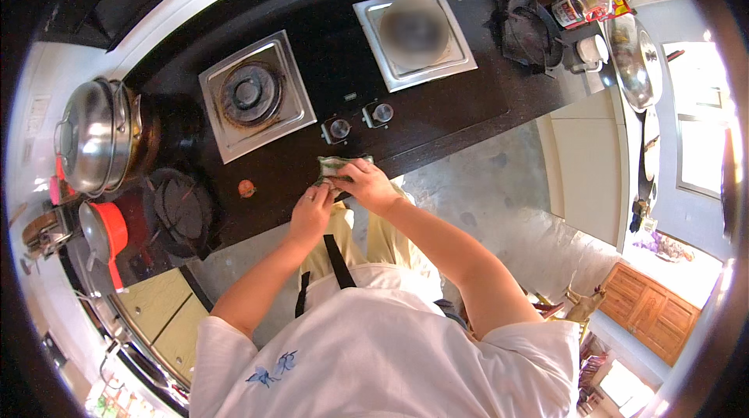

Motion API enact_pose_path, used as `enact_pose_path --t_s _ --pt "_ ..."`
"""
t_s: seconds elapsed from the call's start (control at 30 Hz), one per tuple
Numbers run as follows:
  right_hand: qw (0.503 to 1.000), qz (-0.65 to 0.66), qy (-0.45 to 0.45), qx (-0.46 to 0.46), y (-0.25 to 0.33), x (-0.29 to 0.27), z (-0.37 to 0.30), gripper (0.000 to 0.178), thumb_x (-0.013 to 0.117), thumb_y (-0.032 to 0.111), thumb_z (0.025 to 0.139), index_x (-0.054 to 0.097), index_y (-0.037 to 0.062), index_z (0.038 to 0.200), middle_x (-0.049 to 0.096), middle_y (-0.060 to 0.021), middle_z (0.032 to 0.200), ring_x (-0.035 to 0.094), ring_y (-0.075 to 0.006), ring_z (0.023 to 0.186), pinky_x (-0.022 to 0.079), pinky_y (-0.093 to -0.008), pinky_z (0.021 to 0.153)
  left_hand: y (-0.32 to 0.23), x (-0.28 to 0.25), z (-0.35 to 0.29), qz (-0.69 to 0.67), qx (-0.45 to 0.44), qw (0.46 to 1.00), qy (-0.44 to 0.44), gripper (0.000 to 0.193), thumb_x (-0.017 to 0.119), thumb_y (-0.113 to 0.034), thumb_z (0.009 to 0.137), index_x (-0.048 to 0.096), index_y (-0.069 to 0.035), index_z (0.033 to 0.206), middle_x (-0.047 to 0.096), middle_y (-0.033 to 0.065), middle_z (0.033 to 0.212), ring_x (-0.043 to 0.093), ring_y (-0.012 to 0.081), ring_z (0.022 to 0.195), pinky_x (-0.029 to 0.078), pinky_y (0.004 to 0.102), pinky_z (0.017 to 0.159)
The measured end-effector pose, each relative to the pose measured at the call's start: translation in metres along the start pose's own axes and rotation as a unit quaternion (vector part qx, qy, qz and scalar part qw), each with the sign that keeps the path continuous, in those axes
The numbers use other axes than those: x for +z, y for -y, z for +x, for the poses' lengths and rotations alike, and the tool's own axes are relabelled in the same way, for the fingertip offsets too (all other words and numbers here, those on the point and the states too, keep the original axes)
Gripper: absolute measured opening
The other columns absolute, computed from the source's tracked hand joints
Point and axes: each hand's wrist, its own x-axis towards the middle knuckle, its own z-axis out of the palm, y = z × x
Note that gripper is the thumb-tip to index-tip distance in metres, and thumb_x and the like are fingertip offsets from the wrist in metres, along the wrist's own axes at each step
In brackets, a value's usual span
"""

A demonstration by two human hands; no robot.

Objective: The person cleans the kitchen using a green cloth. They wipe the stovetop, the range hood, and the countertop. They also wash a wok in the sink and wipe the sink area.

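Pinching the green-and-white cloth [332, 163], left grip [312, 209] and right grip [369, 185] meet at its near side.

From afar I'm viewing a kitchen: a burner [248, 92] is sitting in a metal tray [296, 126], knobs [339, 130] are studding the black table [437, 117], a steel pot [87, 137] and red saucepan [115, 229] are standing left, jars [568, 10] are crowding the far right.

No legible text. Red-and-yellow plastic packet [620, 3] and small jar with a red-and-white label [568, 10], upper right: colored packaging, any lettering too small to read.
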Motion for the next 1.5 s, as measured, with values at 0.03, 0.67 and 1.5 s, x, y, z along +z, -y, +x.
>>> enact_pose_path --t_s 0.03,0.67,1.5 --pt "1.0 0.001 0.0 0.009 -0.01 -0.012 -0.005 0.026 0.063 0.011 0.071 0.071 0.0149 0.095 0.057 -0.0016 0.098 0.056 -0.0236 0.096 0.051 -0.0354 0.079 -0.009 0.015 0.008 -0.011 0.003 1.0 -0.002 0.017 0.061 -0.007 0.082 0.062 -0.002 0.098 0.057 0.0097 0.099 0.059 0.0289 0.088 0.053 0.0388 0.067" --pt "0.968 -0.194 0.018 0.159 -0.149 -0.302 0.084 0.023 0.059 -0.002 0.077 0.056 0.0053 0.098 0.063 -0.0166 0.088 0.06 -0.0394 0.085 0.049 -0.0441 0.071 -0.18 -0.024 0.309 -0.367 -0.045 0.923 0.102 0.023 0.053 -0.021 0.09 0.064 -0.005 0.102 0.055 0.0184 0.105 0.055 0.0353 0.101 0.047 0.0434 0.085" --pt "0.941 -0.196 0.27 -0.057 -0.126 0.011 0.427 0.05 0.026 0.039 0.098 0.036 0.0278 0.145 0.018 -0.001 0.157 0.011 -0.0217 0.145 0.011 -0.0375 0.118 0.231 -0.131 0.336 0.101 -0.311 0.933 0.148 0.054 0.03 -0.029 0.099 0.017 -0.024 0.151 0.007 0.0202 0.156 0.008 0.0375 0.144 0.018 0.0461 0.116"
